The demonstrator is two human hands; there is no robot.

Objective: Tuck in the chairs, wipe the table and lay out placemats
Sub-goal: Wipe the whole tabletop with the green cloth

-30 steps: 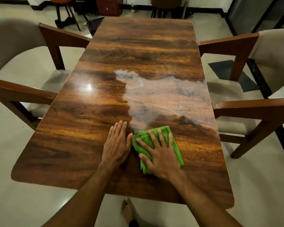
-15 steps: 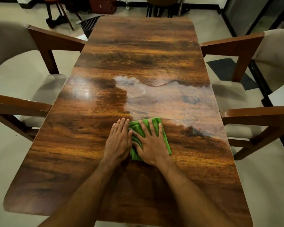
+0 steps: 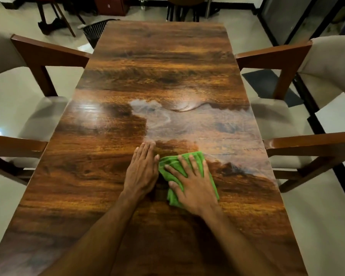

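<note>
A long glossy wooden table (image 3: 159,62) fills the view. On its near half lies a folded green cloth (image 3: 172,166), and my right hand (image 3: 193,182) presses flat on it with fingers spread. Just left of the cloth, my left hand (image 3: 141,170) rests flat on the bare wood, fingers straight and together. A pale hazy smear (image 3: 197,124) spreads over the table's middle beyond the hands. An armchair (image 3: 38,60) with cream upholstery stands at the left side, and another armchair (image 3: 299,144) at the right, seats partly under the table edge.
A dark wire basket (image 3: 96,30) sits on the floor past the far left corner. More dark furniture (image 3: 181,6) stands beyond the far end. A dark mat (image 3: 267,84) lies on the pale floor at the right.
The cloth under my right hand slid left toward my left hand, then back right a little. My head has leaned further over the table; the near edge is out of view.
</note>
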